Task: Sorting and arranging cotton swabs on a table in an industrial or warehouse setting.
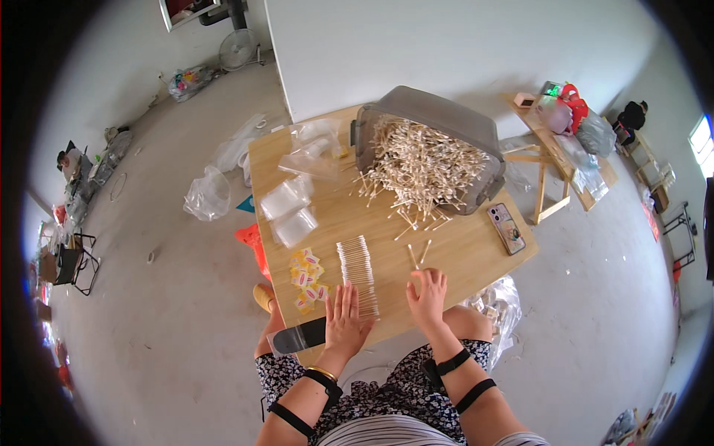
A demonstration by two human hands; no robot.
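A neat row of cotton swabs (358,273) lies on the wooden table (461,256), running from its middle toward the person. The left hand (346,321) rests flat on the near end of this row, with fingers spread apart and holding nothing. The right hand (429,296) is just beside the row on the table, its fingers curled together; whether it pinches a swab cannot be told. Two loose swabs (418,254) lie in front of it. Behind them a grey bin (439,126), tipped on its side, spills a large heap of swabs (420,163), so it seems only a small part is arranged and most remains. Small plastic bags (291,212) and yellow labels (306,279) lie left of the row, a phone (506,228) to the right.
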